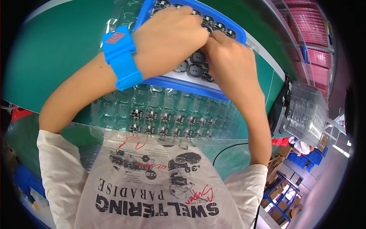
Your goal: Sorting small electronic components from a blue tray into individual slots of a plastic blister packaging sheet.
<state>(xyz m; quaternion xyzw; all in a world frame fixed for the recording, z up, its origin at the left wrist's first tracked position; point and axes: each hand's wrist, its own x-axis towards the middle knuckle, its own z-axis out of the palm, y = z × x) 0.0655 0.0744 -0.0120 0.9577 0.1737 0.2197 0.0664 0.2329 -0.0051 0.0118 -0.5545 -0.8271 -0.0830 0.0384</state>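
A blue tray (183, 85) on the table holds rows of round black-and-grey parts; those near its front are dark grey housings (195, 70), and those toward the back carry small black circuit boards (220, 26). Over the middle of this tray is my left hand (173, 40), its fingers curled downward. Against it, thumb side inward, my right hand (230, 57) has its fingers bent and closed. The fingertips of both are hidden, so whatever they grip cannot be made out. Nearer to me lies a clear plastic blister tray (114, 110), with two rows of small black circuit boards (152, 116) in its pockets.
The green tabletop (57, 57) stretches to the left. More clear blister plastic (127, 13) sits behind my left wrist. At the right stands a stack of clear plastic trays (307, 110). Racks with pink stacked goods (312, 26) and shelves with cartons (284, 194) are farther right.
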